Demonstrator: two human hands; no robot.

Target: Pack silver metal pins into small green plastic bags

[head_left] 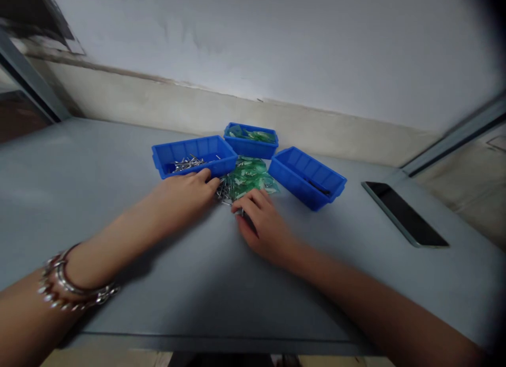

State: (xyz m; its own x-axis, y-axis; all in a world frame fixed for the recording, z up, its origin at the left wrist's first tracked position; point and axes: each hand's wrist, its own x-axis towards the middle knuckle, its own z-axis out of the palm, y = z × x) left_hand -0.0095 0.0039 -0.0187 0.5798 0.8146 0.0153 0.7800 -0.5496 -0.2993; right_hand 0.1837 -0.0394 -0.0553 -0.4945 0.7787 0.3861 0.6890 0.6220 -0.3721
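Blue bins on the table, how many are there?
3: the left bin, with loose metal pieces; the back bin, with green packets; the right bin, nearest the phone. No others show.

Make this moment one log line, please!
left hand: beside loose metal pieces | right hand: curled, grip unclear | green packets: between blue bins | phone: flat, right side

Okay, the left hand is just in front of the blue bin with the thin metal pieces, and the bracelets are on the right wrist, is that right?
Not quite: the head view shows the bracelets on the left wrist, while the right wrist is bare. The left hand is indeed just in front of the blue bin with the thin metal pieces.
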